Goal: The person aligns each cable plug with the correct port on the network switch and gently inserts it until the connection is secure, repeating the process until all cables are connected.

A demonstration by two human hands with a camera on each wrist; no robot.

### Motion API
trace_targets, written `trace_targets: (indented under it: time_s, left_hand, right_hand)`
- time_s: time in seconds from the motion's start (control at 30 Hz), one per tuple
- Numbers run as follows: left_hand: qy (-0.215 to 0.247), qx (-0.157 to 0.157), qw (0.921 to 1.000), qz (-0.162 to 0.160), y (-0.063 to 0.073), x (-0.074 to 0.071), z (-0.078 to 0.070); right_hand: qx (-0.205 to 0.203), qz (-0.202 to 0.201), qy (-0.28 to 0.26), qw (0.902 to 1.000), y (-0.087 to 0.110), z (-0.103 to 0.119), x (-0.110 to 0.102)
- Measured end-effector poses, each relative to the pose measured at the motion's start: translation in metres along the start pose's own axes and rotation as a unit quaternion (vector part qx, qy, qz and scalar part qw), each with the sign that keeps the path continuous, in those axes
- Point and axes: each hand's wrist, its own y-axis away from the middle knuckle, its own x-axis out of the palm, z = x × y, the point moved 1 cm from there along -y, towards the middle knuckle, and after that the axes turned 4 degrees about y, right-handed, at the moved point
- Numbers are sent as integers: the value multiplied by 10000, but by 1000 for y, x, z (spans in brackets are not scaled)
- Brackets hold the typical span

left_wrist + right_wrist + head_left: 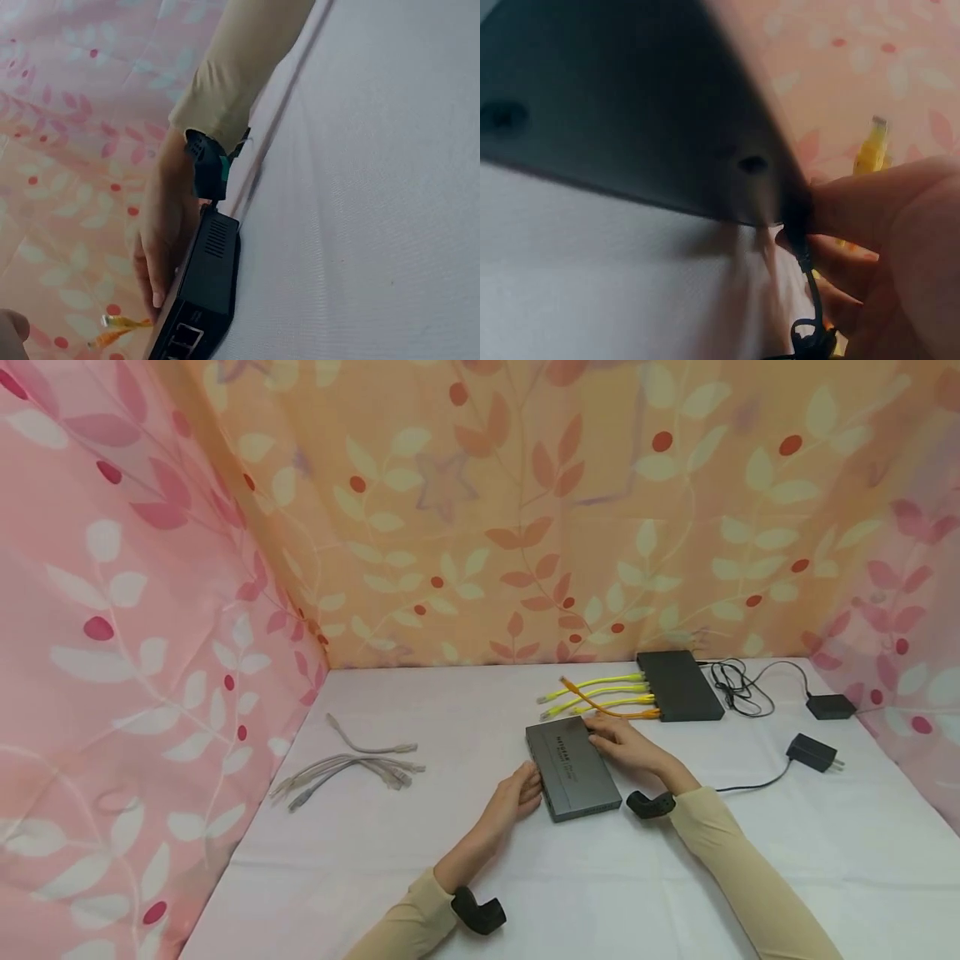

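Observation:
A dark grey Netgear network switch (573, 768) is between the two hands over the white table. My left hand (517, 793) grips its left side with curled fingers; only a bit of that hand (13, 337) shows in the left wrist view, where ports line the near side of the switch (206, 270). At the far right corner, my right hand (630, 746) pinches a black power plug (799, 229) against the switch, its thin cord hanging down. The right wrist view shows the switch's dark underside (645, 97), raised off the table. Whether the plug is fully seated is hidden.
Behind stands a black box (681, 685) with yellow and orange network cables (611, 693) and a coiled cord (738, 685) leading to a black adapter (830, 706). A plug-in adapter (812, 752) lies at right. Grey network cables (352, 768) lie at left. Patterned curtains surround the table.

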Motion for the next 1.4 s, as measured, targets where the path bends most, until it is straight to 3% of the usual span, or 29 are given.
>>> trace_targets:
  time_s: [0.17, 0.37, 0.6, 0.73, 1.1, 1.27, 1.4]
  left_hand:
    - [1052, -329, 9939, -65, -5, -7, 4]
    - [1849, -432, 9816, 205, -9, -16, 6]
    - [2575, -647, 9638, 229, -13, -23, 7]
    - [3100, -809, 9465, 395, -13, -27, 6]
    - [4030, -1046, 9058, 785, -14, -26, 9]
    - [4253, -1094, 8947, 818, -16, -22, 8]
    - [4161, -1051, 8985, 926, -18, -21, 7]
  right_hand:
    - [5, -192, 638, 9978, 3, 8, 0]
    - [60, -422, 1669, 9850, 14, 32, 9]
    - [450, -204, 1469, 9879, 30, 54, 25]
    - [527, -108, 1350, 9894, 39, 64, 34]
    - [-102, -257, 1909, 9812, 48, 80, 51]
    - [-49, -386, 2119, 9765, 48, 77, 52]
    - [-53, -510, 1973, 9790, 49, 72, 52]
